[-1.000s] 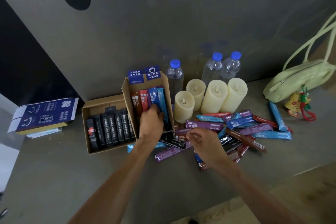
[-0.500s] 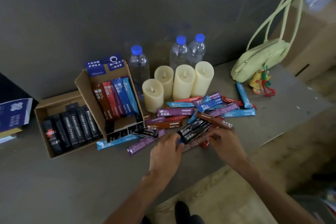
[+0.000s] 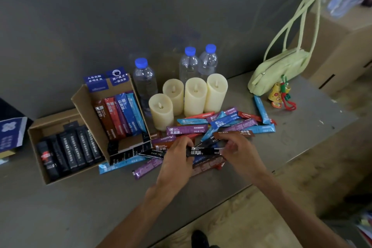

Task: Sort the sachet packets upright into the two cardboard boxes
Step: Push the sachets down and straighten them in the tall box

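Sachet packets [image 3: 227,125] lie in a loose multicolour heap on the grey table [image 3: 60,207], just in front of four cream candles [image 3: 195,96], as you hold one black sachet [image 3: 203,150] above it. Your left hand [image 3: 177,159] pinches its left end w/ curled fingers. Your right hand [image 3: 239,151] pinches the right end, so the stick hangs roughly level btwn them.

Black stock prob. belongs in the low box [image 3: 54,120] at the view's left, where black sticks stand in a row. The tilted box [image 3: 88,110] beside it holds red, purple & blue ones.

To do this step well, release one hand, turn the stick end-up and slide it in beside the row w/o knocking its neighbours flat.

Sachets are slim, flat, glossy sticks, likely slippery and floppy, so grip nearer the middle. Boxes are plain brown card, thin-walled. The tilted one appears to lean on the low one's wall and may shift if bumped. Candles are smooth matt cylinders. Clear plastic bottles [image 3: 145,78] w/ blue caps stand behind them.
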`<state>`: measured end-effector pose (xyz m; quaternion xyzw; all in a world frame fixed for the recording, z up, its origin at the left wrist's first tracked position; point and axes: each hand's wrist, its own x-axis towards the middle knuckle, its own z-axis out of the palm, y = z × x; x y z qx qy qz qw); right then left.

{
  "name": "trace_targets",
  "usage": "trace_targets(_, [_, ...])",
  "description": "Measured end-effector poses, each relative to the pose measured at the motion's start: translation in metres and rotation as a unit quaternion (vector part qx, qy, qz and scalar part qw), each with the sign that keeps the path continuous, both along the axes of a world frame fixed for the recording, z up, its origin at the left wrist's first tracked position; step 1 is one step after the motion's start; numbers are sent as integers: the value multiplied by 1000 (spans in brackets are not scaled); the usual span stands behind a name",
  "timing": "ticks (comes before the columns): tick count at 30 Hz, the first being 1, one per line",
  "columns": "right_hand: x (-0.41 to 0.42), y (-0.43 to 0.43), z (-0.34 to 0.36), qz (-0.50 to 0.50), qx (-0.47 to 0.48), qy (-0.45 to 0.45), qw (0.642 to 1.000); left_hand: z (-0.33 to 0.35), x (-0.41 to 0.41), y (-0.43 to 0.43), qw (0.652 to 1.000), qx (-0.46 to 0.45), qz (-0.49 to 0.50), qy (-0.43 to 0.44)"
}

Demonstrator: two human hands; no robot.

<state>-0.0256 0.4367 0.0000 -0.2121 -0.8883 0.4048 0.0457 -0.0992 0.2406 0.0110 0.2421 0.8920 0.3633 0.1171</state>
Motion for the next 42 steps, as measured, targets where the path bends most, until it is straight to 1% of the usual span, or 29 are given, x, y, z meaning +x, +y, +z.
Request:
trace_targets(3, [-15, 0, 11, 110, -6, -56, 992, 21, -13, -17, 999, 6, -24, 24])
trace_targets(5, [-26, -4, 13, 168, 12, -66, 983, 31, -23, -30, 999, 10, -32, 31])
trace_targets(6, [-31, -8, 14, 182, 27, -71, 980, 35, -28, -37, 999, 15, -30, 21])
trace_targets(8, [-36, -18, 16, 191, 40, -65, 979, 41, -32, -50, 999, 42, -7, -2])
trace_targets(10, [-39, -32, 16, 175, 8, -32, 984, 41, -28, -61, 993, 106, 48, -21])
trace_targets(13, [-42, -59, 22, 166, -48, 6, 985, 35, -16, -72, 962, 211, 146, -94])
trace_targets(14, [-45, -69, 24, 176, -67, 16, 982, 33, -12, -74, 953, 228, 158, -123])
trace_targets(16, [-51, -87, 28, 190, -109, 24, 975, 29, -9, -80, 946, 235, 171, -143])
trace_targets(18, [-58, -101, 32, 195, -135, 21, 971, 26, -9, -88, 943, 234, 195, -136])
trace_targets(20, [-63, -111, 33, 200, -138, 19, 970, 27, -11, -95, 942, 227, 212, -125])
trace_targets(24, [-70, -122, 35, 212, -160, 16, 964, 33, -20, -103, 933, 236, 233, -137])
trace_targets(27, [-75, -125, 30, 166, -183, 22, 969, 39, -38, -106, 942, 205, 251, -91])
trace_targets(30, [-83, -125, 23, 128, -154, 13, 980, 41, -60, -106, 948, 161, 268, -55])
trace_targets(34, [-93, -129, 17, 119, -130, 2, 984, 34, -90, -98, 953, 97, 286, -27])
trace_targets(38, [-102, -136, 12, 130, -94, 13, 987, 26, -103, -93, 947, 51, 318, -7])
trace_targets(40, [-105, -138, 11, 132, -96, 9, 987, 22, -104, -89, 942, 29, 333, 0])
trace_targets(42, [-106, -140, 10, 134, -93, 9, 987, 20, -106, -84, 939, 4, 345, -11])
